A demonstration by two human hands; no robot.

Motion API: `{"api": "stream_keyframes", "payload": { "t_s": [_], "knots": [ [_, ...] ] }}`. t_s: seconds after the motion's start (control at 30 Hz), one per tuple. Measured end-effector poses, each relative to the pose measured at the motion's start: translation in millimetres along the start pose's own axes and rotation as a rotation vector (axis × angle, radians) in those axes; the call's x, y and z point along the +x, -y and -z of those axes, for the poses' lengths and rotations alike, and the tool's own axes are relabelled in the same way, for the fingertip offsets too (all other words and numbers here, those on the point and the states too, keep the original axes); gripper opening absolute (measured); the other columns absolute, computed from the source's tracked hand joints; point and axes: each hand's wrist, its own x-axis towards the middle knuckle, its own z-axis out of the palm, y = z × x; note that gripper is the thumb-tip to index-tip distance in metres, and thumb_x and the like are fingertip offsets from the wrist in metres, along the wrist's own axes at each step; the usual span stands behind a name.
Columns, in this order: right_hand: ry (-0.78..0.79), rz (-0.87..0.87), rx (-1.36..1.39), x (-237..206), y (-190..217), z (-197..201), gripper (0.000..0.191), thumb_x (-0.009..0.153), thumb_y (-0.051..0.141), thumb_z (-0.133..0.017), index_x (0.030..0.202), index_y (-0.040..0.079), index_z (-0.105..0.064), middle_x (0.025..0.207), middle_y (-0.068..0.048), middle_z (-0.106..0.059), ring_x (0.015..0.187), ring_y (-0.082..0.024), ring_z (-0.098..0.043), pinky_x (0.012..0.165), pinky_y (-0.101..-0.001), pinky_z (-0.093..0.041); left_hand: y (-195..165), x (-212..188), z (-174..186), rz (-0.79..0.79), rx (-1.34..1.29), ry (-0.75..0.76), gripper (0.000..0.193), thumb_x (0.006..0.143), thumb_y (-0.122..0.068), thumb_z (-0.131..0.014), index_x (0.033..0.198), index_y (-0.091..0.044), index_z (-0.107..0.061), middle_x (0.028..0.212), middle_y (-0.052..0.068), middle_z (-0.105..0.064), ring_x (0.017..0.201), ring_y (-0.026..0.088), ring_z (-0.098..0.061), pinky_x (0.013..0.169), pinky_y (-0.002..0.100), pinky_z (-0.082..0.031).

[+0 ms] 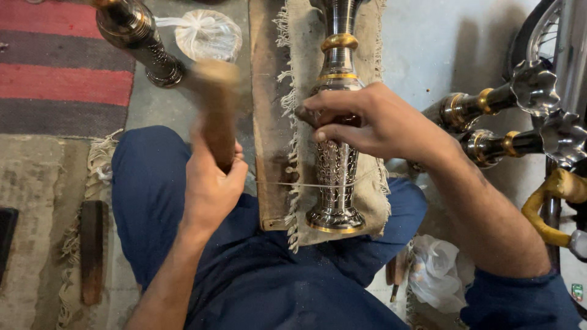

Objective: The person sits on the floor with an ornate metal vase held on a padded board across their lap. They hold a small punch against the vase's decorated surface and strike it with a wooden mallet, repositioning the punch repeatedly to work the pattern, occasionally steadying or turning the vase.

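On a fringed cloth (367,183) spread over a wooden board (269,122) lies a silver and gold engraved vase (335,171), its base toward the person's lap. Across its middle rests the right hand (373,122), fingers pinched narrow around a small dark tool (304,114) set against the metal. Beside it the left hand (211,183) is wrapped tight around a wooden mallet (219,110), blurred. Beyond the mallet stand another vase (137,36) and a tied plastic bag (208,33); two more vases (501,116) lie at the right, near a wheel (538,30). A striped rug (55,61) covers the floor at the left.
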Motion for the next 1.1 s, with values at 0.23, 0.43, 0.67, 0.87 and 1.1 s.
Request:
{"api": "stream_keyframes", "payload": {
  "t_s": [0.23, 0.43, 0.67, 0.87, 1.1],
  "knots": [
    [0.049, 0.028, 0.002, 6, -3, -1, 0.044, 0.089, 0.018, -0.077, 0.131, 0.008, -0.068, 0.101, -0.009, -0.079, 0.088, -0.022, -0.079, 0.079, -0.0353, -0.061, 4, -1, 6, -0.172, 0.065, -0.058, 0.066, 0.088, 0.003, -0.068, 0.146, -0.016, -0.043, 0.103, 0.011, -0.062, 0.093, 0.032, -0.064, 0.086, 0.044, -0.054],
    [-0.026, 0.067, 0.216, -10, -21, 1, 0.038, 0.095, 0.014, -0.074, 0.131, 0.005, -0.066, 0.103, -0.008, -0.077, 0.093, -0.019, -0.079, 0.079, -0.0318, -0.063, 9, -3, 15, -0.309, 0.508, 0.057, 0.082, 0.075, 0.002, -0.072, 0.152, -0.013, -0.045, 0.106, 0.022, -0.064, 0.1, 0.043, -0.065, 0.086, 0.049, -0.054],
    [-0.079, 0.222, 0.106, -23, -45, -8, 0.039, 0.095, 0.009, -0.075, 0.132, 0.005, -0.065, 0.109, -0.009, -0.079, 0.101, -0.02, -0.079, 0.087, -0.0324, -0.065, -1, -19, 15, 0.059, 0.179, 0.112, 0.07, 0.085, -0.002, -0.068, 0.149, -0.011, -0.041, 0.099, 0.017, -0.072, 0.093, 0.036, -0.076, 0.08, 0.041, -0.058],
    [-0.044, 0.302, 0.162, -15, -51, -3, 0.041, 0.096, 0.01, -0.075, 0.135, 0.004, -0.062, 0.106, -0.01, -0.078, 0.1, -0.02, -0.079, 0.085, -0.0324, -0.064, -18, -24, 12, -0.025, 0.238, 0.1, 0.075, 0.084, 0.001, -0.067, 0.152, -0.012, -0.039, 0.106, 0.018, -0.071, 0.096, 0.035, -0.076, 0.08, 0.041, -0.058],
    [-0.034, 0.324, 0.175, -9, -51, -3, 0.044, 0.096, 0.015, -0.077, 0.135, 0.003, -0.061, 0.099, -0.006, -0.08, 0.092, -0.017, -0.079, 0.081, -0.0317, -0.063, -32, -25, 16, -0.254, 0.383, 0.01, 0.08, 0.086, 0.006, -0.066, 0.157, -0.012, -0.035, 0.14, 0.025, -0.064, 0.123, 0.042, -0.068, 0.093, 0.044, -0.057]
  ]
}}
